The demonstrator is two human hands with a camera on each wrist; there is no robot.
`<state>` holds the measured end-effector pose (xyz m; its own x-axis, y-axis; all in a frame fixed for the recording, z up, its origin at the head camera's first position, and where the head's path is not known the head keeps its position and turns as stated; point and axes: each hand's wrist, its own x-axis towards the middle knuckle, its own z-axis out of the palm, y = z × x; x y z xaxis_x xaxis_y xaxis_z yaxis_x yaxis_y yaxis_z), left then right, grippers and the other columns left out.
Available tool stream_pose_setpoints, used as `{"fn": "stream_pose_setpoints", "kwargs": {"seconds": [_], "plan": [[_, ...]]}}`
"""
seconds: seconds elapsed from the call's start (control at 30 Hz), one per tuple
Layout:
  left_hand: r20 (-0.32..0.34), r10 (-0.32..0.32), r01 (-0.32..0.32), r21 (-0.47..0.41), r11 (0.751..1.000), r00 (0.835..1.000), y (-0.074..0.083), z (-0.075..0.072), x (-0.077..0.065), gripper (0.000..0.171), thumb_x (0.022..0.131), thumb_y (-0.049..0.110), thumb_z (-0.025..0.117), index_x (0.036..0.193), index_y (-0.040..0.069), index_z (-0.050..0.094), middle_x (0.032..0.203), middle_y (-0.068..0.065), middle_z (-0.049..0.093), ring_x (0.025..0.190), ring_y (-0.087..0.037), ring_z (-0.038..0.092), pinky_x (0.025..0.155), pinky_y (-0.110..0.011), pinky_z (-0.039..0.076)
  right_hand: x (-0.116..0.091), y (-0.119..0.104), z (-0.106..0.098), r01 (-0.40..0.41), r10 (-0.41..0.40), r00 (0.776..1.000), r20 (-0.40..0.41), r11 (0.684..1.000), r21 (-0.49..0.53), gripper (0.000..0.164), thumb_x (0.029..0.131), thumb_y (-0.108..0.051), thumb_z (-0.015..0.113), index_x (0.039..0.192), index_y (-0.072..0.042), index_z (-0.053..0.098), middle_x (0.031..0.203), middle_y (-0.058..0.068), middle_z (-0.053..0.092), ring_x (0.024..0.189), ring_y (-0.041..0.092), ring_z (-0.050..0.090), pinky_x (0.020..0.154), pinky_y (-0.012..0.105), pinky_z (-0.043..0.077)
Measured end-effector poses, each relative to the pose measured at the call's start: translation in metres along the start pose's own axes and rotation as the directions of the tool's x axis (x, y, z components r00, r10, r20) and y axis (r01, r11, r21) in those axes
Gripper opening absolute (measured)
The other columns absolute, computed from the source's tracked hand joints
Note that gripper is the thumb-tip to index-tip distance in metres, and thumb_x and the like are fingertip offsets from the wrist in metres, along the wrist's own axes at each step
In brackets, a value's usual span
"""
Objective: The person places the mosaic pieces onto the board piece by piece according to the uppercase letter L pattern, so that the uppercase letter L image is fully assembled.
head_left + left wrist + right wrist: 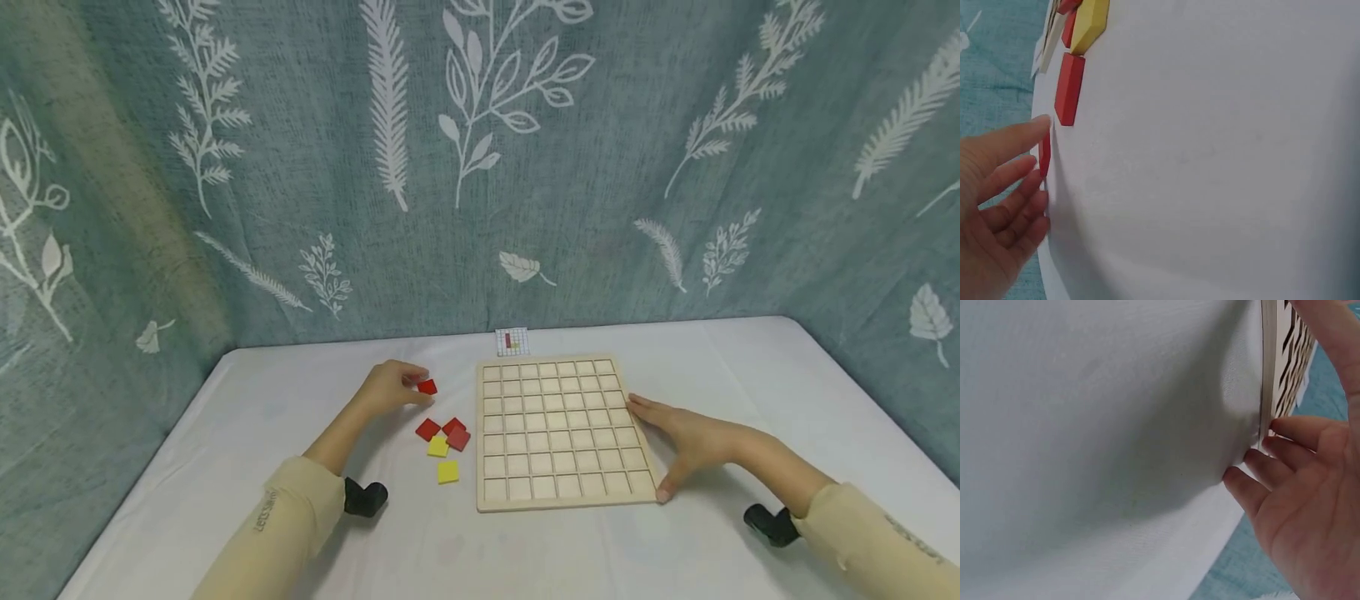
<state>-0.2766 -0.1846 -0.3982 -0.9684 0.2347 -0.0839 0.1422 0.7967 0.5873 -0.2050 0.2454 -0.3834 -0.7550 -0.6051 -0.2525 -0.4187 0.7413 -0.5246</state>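
Left grip [387, 389]: I have thumb and fingers pinching a red tile [427, 387], left of the wooden board [570, 505].
Right grip [688, 435]: unclenched, fingers spread, touching the board's right edge, probably to steady it.
Loose tiles [447, 472]: red and yellow, clustered beside the board, likely for short reaches.
Gridded card [512, 342]: just beyond the board, seemingly placed for my reference.
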Motion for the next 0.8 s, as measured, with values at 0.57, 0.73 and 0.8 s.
{"fn": "stream_pose_setpoints", "kwargs": {"seconds": [0.57, 0.73, 0.8], "plan": [[0.008, -0.075, 0.075, -0.128, 0.989, 0.997, -0.009, 0.004, 0.007, 0.037, 0.075, 0.02, 0.077, 0.109, 0.006, 0.069, 0.104, -0.01, 0.065, 0.091, -0.022, 0.056, 0.077, -0.03, 0.048, -0.002, 0.008, 0.001, 0.022, -0.022, 0.999, 0.027, 1.0, 0.006, 0.123, 0.056, -0.047, 0.082, 0.143, 0.01, 0.015, 0.15, 0.027, 0.008, 0.134, 0.048, 0.013, 0.104, 0.059, 0.018], [-0.023, -0.043, 0.04, -0.105, 0.994, 0.999, -0.012, 0.005, 0.009, 0.033, 0.075, 0.02, 0.077, 0.105, 0.007, 0.07, 0.099, -0.008, 0.065, 0.085, -0.02, 0.053, 0.071, -0.027, 0.045, -0.001, 0.008, 0.001, 0.025, -0.026, 1.0, 0.018, 1.0, 0.014, 0.123, 0.056, -0.047, 0.083, 0.143, 0.009, 0.014, 0.15, 0.027, 0.008, 0.135, 0.048, 0.013, 0.104, 0.06, 0.018], [-0.023, -0.034, 0.032, -0.1, 0.995, 0.999, -0.011, 0.005, 0.009, 0.033, 0.076, 0.02, 0.076, 0.106, 0.006, 0.069, 0.1, -0.009, 0.065, 0.086, -0.021, 0.054, 0.072, -0.029, 0.046, -0.002, 0.008, 0.002, 0.025, -0.025, 1.0, 0.016, 0.999, 0.028, 0.123, 0.057, -0.046, 0.083, 0.143, 0.009, 0.014, 0.15, 0.026, 0.008, 0.135, 0.048, 0.012, 0.104, 0.06, 0.018]]}}
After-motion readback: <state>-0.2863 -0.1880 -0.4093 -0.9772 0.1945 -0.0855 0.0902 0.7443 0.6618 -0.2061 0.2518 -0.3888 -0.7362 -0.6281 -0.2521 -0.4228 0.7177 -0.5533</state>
